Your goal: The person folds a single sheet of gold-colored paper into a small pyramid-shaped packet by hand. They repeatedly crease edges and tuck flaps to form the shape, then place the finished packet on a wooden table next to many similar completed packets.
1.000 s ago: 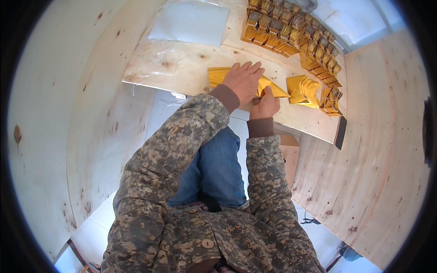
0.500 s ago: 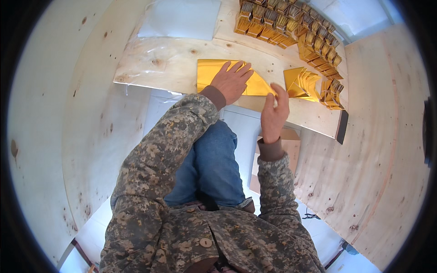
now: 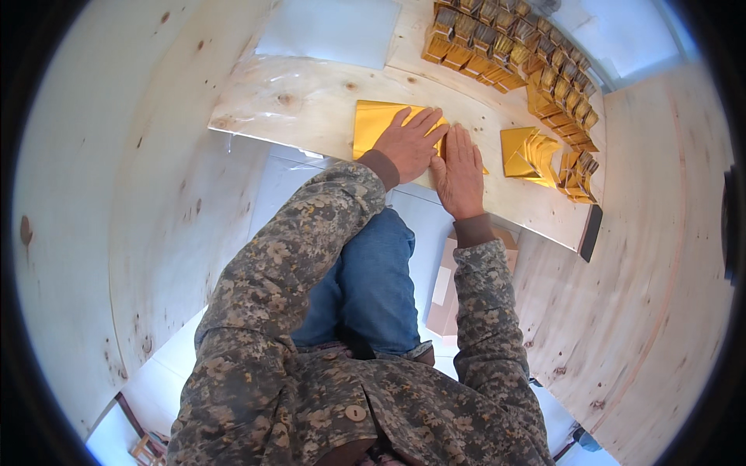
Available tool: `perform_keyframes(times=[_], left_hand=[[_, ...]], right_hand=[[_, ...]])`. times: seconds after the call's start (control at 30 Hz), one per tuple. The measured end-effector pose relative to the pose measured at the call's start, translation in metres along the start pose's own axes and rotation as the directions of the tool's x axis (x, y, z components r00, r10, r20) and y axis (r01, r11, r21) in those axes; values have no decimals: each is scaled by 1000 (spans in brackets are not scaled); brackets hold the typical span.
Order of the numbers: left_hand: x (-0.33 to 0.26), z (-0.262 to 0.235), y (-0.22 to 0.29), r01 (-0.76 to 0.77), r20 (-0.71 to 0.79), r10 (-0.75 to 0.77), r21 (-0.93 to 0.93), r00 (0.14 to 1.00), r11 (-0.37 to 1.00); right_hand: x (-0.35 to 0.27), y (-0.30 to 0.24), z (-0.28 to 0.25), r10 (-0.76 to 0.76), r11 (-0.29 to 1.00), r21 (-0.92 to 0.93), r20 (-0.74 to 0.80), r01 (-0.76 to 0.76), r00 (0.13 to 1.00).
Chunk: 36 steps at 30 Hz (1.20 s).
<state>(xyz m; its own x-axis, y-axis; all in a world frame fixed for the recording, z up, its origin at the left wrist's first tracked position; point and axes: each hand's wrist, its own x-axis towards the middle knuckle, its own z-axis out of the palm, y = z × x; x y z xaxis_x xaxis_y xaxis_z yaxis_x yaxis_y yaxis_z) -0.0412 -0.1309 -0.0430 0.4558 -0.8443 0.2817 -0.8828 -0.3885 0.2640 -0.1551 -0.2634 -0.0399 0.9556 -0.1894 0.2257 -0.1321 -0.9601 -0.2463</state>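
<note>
A yellow paper sheet [image 3: 374, 124] with a golden tint lies at the front edge of the wooden table. My left hand [image 3: 410, 142] rests flat on it, fingers spread toward the far right. Close beside, my right hand [image 3: 460, 171] presses down with its fingers stretched out and pointing away from me. The two hands almost touch at the thumb side. Much of the sheet's right part is hidden beneath them, with a small yellow tip showing past the right hand. To the right lies a loose pile of folded yellow papers [image 3: 530, 155].
Several rows of bundled folded papers [image 3: 475, 46] stand along the table's far right, with a smaller bundle [image 3: 577, 175] near the right end. A pale sheet [image 3: 329, 31] lies at the back left. Below the table is a cardboard box [image 3: 444, 299]. Wooden panels [image 3: 614, 256] flank both sides.
My right hand has moved in from the right and flattened beside the left hand, over the sheet's pointed right end. The whole view has shifted slightly.
</note>
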Motion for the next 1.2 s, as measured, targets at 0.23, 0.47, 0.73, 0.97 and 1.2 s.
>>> perform_keyframes(times=[0.23,0.47,0.73,0.97,1.2], left_hand=[[6,2,-7,90,27,-86,-267,996,959],[13,-21,-33,202,129,-218,-911,968,359],[-87,-88,-78,0,-9,-2,-234,1000,972],[-105,-75,-75,-39,-12,37,-185,999,982],[-100,-66,-79,-67,-76,49,-260,996,963]], right_hand=[[24,-8,-15,2,999,46,-89,2,996],[38,-6,-11,-90,913,394,-67,109,994],[16,-15,-11,-128,929,340,-74,146,989],[9,-30,-13,-141,944,291,-66,154,988],[12,-40,-18,-208,943,261,-14,205,978]])
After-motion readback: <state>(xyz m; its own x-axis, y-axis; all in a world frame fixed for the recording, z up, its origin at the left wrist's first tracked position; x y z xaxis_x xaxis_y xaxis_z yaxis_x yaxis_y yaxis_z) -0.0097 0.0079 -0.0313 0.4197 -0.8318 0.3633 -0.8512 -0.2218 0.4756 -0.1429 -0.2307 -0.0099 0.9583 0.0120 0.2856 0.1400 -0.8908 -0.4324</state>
